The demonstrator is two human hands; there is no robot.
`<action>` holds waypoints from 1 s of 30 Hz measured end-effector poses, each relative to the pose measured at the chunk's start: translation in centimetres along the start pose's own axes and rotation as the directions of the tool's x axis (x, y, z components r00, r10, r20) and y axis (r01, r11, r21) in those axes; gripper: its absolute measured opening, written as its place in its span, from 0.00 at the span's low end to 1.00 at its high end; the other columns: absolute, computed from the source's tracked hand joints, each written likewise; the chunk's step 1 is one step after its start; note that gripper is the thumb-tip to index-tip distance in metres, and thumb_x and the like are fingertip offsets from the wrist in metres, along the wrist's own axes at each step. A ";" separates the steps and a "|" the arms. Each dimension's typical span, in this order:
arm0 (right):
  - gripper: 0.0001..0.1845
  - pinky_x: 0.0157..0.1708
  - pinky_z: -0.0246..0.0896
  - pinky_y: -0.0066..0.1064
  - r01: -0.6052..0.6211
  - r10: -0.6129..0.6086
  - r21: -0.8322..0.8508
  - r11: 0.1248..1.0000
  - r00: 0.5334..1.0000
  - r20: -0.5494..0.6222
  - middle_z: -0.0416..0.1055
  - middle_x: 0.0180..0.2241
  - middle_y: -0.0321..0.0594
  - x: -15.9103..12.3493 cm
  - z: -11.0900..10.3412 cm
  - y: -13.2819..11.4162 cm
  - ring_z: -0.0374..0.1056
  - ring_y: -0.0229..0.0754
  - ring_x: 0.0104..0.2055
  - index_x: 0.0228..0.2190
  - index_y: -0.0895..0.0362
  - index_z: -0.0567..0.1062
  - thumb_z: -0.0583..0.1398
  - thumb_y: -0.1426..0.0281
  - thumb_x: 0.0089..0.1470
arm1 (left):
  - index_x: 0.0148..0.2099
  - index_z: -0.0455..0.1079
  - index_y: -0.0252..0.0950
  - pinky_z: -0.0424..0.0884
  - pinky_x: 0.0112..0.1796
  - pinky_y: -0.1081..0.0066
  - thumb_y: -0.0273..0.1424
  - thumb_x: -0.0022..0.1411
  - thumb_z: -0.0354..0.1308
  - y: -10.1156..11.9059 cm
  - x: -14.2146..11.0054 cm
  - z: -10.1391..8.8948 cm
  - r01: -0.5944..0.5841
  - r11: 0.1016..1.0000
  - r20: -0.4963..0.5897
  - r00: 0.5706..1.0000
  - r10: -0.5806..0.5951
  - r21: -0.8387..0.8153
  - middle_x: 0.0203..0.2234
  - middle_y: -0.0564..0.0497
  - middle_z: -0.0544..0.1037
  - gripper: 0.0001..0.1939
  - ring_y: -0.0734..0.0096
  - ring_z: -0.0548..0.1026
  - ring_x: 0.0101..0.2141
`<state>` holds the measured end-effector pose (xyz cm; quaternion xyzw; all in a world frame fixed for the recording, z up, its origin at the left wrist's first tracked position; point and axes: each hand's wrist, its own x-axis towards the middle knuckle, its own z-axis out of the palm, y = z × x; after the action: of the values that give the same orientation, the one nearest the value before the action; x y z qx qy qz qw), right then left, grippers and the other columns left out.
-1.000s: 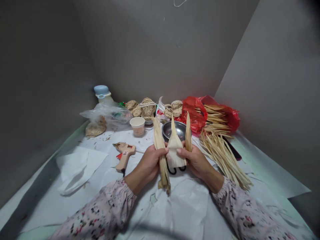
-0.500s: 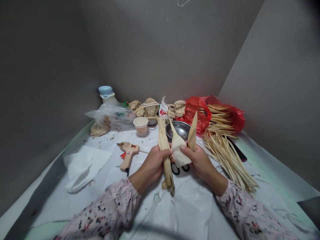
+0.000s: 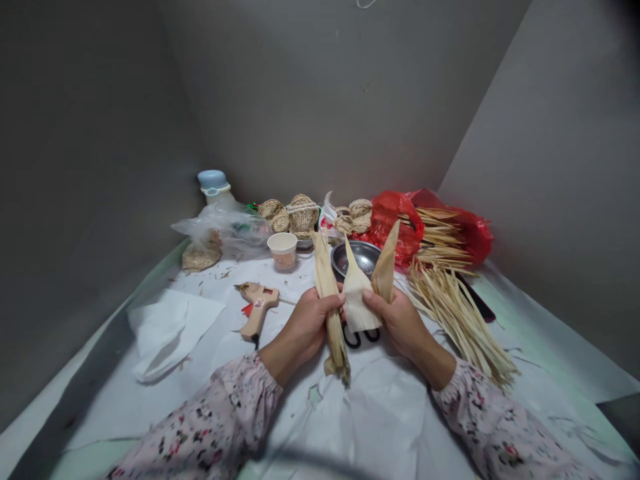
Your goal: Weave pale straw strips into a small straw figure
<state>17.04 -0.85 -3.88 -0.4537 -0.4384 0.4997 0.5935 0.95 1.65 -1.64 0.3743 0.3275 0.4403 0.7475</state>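
My left hand is closed around a bundle of dried corn husks, its thumb laid across them. The bundle stands nearly upright, with its darker, gathered ends at the bottom. Between thumb and fingers, my right hand grips a pale, flat corn husk with a narrow pointed top. A second, browner husk sticks up from the same hand. The left fingertips come close to the pale husk's left edge; whether they touch it I cannot tell. Black scissor handles show below the husk, the blades hidden.
A metal bowl sits behind my hands, a paper cup to its left. A glue gun lies left. Woven pieces line the back. On the right are husk strips and a red bag holding husks.
The browner husk in my right hand leans more to the right, and the pale husk's tip has shifted slightly right. Both hands keep their grip.
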 end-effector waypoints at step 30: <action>0.20 0.31 0.65 0.33 -0.008 0.018 0.262 0.965 0.999 -0.037 0.75 0.31 0.38 0.4 1.0 -0.7 0.70 0.42 0.29 0.38 0.56 0.73 0.68 0.58 0.46 | 0.35 0.70 0.31 0.56 0.18 0.81 0.28 0.47 0.66 0.3 -0.1 -0.2 0.064 0.992 -0.030 0.998 -0.061 0.113 0.15 0.56 0.66 0.11 0.81 0.63 0.17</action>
<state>16.25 -0.47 -2.96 -0.3838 -0.3537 0.5481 0.6536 0.65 1.73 -1.44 0.3999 0.3735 0.4023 0.7340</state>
